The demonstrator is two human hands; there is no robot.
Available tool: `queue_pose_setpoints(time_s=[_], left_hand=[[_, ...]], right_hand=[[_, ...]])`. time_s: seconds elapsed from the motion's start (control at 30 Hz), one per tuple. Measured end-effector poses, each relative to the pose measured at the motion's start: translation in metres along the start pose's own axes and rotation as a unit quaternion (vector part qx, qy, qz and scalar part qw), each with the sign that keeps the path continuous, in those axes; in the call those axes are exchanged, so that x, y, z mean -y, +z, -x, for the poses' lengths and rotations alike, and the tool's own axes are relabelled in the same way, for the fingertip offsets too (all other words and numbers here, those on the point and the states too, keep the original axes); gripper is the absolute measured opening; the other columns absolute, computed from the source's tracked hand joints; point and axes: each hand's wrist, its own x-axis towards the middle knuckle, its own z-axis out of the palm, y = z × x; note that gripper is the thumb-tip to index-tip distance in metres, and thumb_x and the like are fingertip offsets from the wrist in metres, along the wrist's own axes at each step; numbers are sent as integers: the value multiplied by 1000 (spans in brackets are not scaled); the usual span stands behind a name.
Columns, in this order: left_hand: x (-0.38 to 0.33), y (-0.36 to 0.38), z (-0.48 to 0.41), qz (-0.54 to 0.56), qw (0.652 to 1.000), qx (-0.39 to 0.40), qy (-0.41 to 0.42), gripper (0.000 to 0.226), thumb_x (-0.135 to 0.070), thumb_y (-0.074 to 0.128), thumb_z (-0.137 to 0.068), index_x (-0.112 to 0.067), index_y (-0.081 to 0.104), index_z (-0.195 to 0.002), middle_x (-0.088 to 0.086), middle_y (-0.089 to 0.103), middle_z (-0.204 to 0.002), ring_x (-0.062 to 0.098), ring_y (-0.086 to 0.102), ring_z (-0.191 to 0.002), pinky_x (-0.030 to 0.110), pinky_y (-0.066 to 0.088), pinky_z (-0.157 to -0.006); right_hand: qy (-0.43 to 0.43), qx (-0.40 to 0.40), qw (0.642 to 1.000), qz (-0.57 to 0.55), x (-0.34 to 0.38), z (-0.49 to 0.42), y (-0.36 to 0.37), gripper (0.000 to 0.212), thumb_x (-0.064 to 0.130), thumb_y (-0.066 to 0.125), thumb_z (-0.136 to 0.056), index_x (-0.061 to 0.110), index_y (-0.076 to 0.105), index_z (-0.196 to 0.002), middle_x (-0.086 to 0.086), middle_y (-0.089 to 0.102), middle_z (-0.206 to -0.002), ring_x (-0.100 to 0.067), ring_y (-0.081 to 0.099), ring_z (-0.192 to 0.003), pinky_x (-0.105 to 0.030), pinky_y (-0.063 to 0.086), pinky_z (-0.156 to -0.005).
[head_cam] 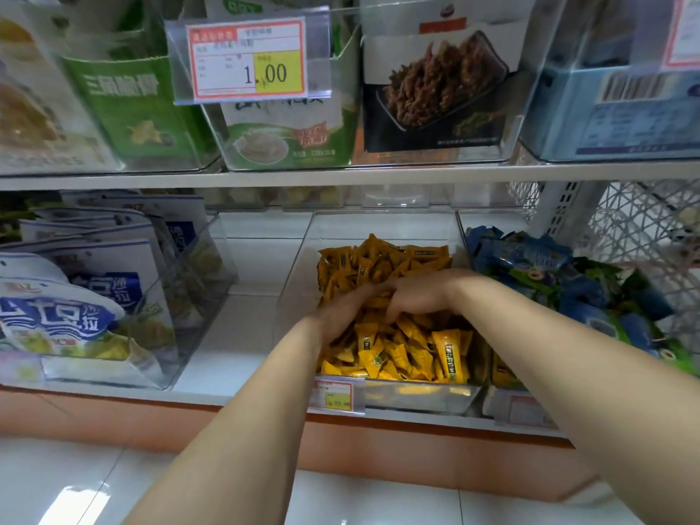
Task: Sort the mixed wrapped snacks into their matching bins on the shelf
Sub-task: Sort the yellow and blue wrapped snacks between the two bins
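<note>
Shelf (242, 327): white, carried clear bins.
Yellow snacks (401, 350): heaped in middle bin (378, 229).
Blue and green snacks (568, 274): mixed in right bin (463, 236).
Left hand (342, 306): fingers (360, 297) on yellow heap, hold impossible to tell.
Right hand (424, 293): fingers (394, 310) bent into same heap, hold impossible to tell.

The yellow wrapped snacks (409, 354) are in thin, crinkled plastic film with a bright gloss, as are the blue and green wrapped snacks (549, 267). The bin (382, 225) around the yellow ones is clear, smooth hard plastic. The price label (248, 58) is matt paper behind a clear plastic sleeve. The shelf (341, 176) edge looks smooth and painted white. The lattice basket (636, 229) is white plastic, and the floor tiles (75, 483) are polished and reflective.
</note>
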Motion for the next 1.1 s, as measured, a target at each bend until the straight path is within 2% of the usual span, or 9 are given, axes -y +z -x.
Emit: queue_pose_setpoints(time_s=[0.1, 0.27, 0.33, 0.47, 0.53, 0.6, 0.8, 0.93, 1.1], left_hand=[[-2, -3, -2, 41, 999, 3, 2, 41, -62, 42, -95, -40, 64, -123, 2, 66, -128, 15, 62, -112, 32, 45, -94], [-1, 2, 2, 152, 988, -18, -16, 75, -70, 56, -72, -20, 66, -127, 16, 68, -122, 33, 61, -117, 52, 39, -112], [-6, -1, 3, 215, 976, -16, -15, 68, -62, 61, -73, -12, 71, -118, 21, 70, -115, 35, 66, -106, 52, 46, -106], [-16, -17, 4, 343, 939, -5, 0, 48, -54, 59, -83, -13, 80, -96, 19, 74, -104, 35, 73, -88, 45, 59, -74], [-19, -23, 8, 356, 934, -3, 17, 48, -55, 55, -88, -15, 82, -89, 17, 76, -98, 33, 74, -83, 40, 59, -66], [-23, -24, 12, 352, 935, -6, 40, 50, -54, 51, -91, -17, 82, -77, 13, 76, -87, 29, 75, -75, 36, 58, -59], [-29, -23, 20, 297, 953, -16, 64, 39, -49, 56, -90, -25, 78, -69, 6, 76, -80, 24, 74, -71, 32, 57, -56], [-30, -20, 31, 145, 985, -44, 77, 41, -64, 63, -68, -35, 78, -94, 3, 76, -102, 23, 73, -95, 39, 54, -84], [-31, -20, 32, -83, 982, -124, 117, 18, -51, 64, -83, -44, 68, -99, -19, 64, -103, 10, 59, -103, 22, 42, -75]], right_hand=[[8, 3, 997, -79, -1, -2, 3, 53, 30, 65, -86, 25, 53, -137, -4, 64, -128, -23, 59, -115, -44, 42, -105], [16, -21, 925, -380, -1, -6, 10, 26, 20, 57, -77, 8, 67, -98, -21, 70, -95, -35, 68, -89, -41, 52, -91], [10, -24, 885, -465, 2, -8, 10, 15, 23, 56, -73, 11, 62, -78, -16, 63, -76, -29, 60, -67, -34, 48, -75], [-18, -37, 835, -548, 5, -11, 3, 42, 39, 61, -83, 10, 70, -111, -16, 71, -109, -33, 66, -99, -46, 46, -100], [-35, -32, 826, -561, 6, -9, -2, 35, 41, 58, -90, 13, 75, -99, -14, 74, -103, -32, 70, -95, -42, 51, -95], [-47, -12, 833, -551, 5, -6, -8, 34, 42, 56, -92, 15, 73, -79, -11, 74, -91, -28, 69, -81, -37, 51, -84], [-33, -69, 924, -375, -2, 22, -25, 43, 53, 54, -93, 21, 65, -119, -11, 73, -110, -32, 73, -90, -47, 60, -65], [-24, -60, 968, -243, -9, 38, -38, 36, 43, 53, -98, 33, 55, -133, 3, 52, -130, -29, 68, -100, -43, 61, -63], [-125, -216, 968, -35, -2, 30, -35, 12, 35, 54, -97, 40, 63, -103, 14, 62, -108, -11, 62, -96, -24, 51, -63]])
